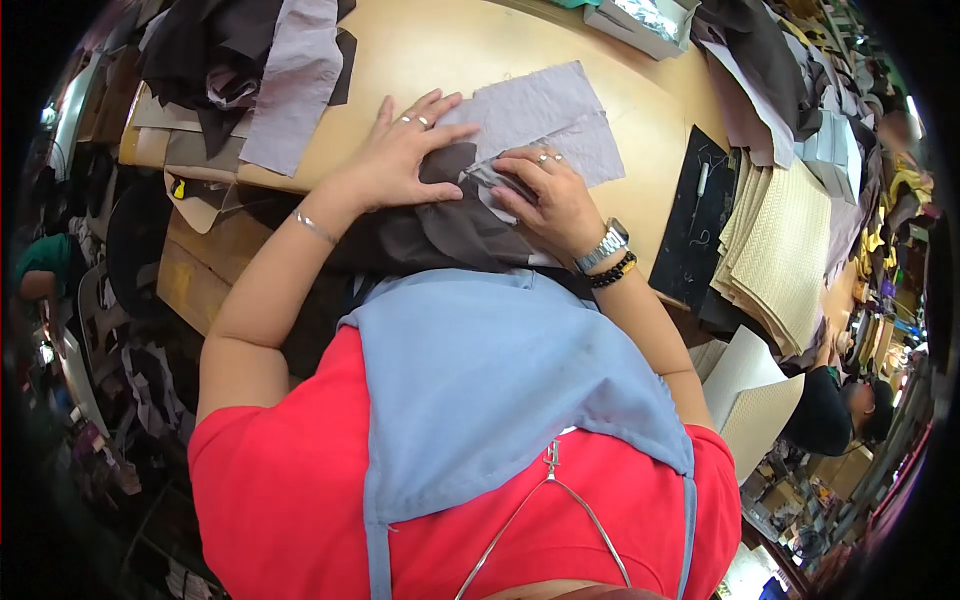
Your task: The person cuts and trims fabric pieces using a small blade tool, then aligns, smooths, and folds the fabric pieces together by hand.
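Dark brown fabric (455, 230) lies bunched at the front edge of the table, with part of it hanging down toward my apron. My left hand (415, 155) rests on it palm down, its fingers spread and its thumb pointing right. A pale grey-mauve cloth piece (550, 105) lies flat beyond both hands, and a seam or overlapping edge runs across it. My right hand (548, 200) has bent fingers and thumb closed on a lighter grey fold of the fabric (488, 185). The inside of that grip is partly hidden.
Dark and mauve cloth heaps on the table (410, 50) at the left, near a hanging mauve strip (295, 90). A white box (645, 25) stands at the back. To the right are a black board (690, 215) and stacked cream textured sheets (775, 250). Other people are at far right and left.
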`<action>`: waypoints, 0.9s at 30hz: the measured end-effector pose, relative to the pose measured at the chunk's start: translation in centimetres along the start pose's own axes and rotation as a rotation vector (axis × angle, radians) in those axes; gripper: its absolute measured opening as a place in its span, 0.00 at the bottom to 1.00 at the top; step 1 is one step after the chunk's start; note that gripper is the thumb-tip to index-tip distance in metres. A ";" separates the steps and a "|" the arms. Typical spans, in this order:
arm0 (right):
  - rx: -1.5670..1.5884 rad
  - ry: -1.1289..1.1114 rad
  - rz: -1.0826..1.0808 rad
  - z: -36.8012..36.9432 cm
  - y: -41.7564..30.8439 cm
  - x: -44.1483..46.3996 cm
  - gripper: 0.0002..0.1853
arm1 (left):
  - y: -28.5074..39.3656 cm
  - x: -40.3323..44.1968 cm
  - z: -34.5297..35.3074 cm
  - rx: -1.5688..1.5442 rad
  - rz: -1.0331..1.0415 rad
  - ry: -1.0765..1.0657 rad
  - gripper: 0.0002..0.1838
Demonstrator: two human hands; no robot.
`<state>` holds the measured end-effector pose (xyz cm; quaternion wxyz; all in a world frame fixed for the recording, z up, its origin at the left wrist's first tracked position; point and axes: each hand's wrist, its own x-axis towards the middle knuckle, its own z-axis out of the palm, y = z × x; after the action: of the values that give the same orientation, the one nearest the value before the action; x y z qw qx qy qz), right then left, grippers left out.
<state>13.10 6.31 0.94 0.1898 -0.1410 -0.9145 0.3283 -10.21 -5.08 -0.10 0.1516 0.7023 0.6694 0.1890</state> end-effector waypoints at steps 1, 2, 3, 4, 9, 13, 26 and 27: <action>-0.035 -0.008 -0.019 0.1 0.2 0.1 0.20 | 0.6 -0.6 -0.2 -0.026 -0.076 0.058 0.38; -0.036 -0.024 -0.018 0.0 0.1 0.1 0.22 | 1.4 -1.2 -0.3 -0.054 -0.150 0.114 0.37; -0.037 -0.042 -0.016 -0.1 0.0 0.1 0.24 | 2.3 -2.0 -0.6 0.006 -0.200 0.109 0.33; -0.039 -0.060 -0.012 -0.3 0.0 0.0 0.27 | 3.3 -2.8 -1.1 0.066 -0.250 0.103 0.30; -0.071 -0.120 -0.074 -0.4 0.0 0.1 0.33 | 3.1 -4.3 -0.1 -0.040 -0.202 0.203 0.16; -0.105 -0.143 -0.062 -0.5 -0.4 0.2 0.35 | 1.2 -3.4 -1.5 -0.366 -0.380 -0.001 0.11; -0.237 -0.168 -0.074 -0.1 -1.8 0.7 0.33 | 0.4 -1.9 -3.2 0.318 0.235 0.005 0.26; -0.244 -0.168 -0.076 -0.1 -1.8 0.7 0.33 | 0.2 -1.9 -2.9 0.410 0.295 0.017 0.28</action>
<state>12.26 5.27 2.40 0.1066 -0.1002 -0.9649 0.2181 -11.41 -7.11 2.42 -0.0290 0.8069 0.5852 0.0753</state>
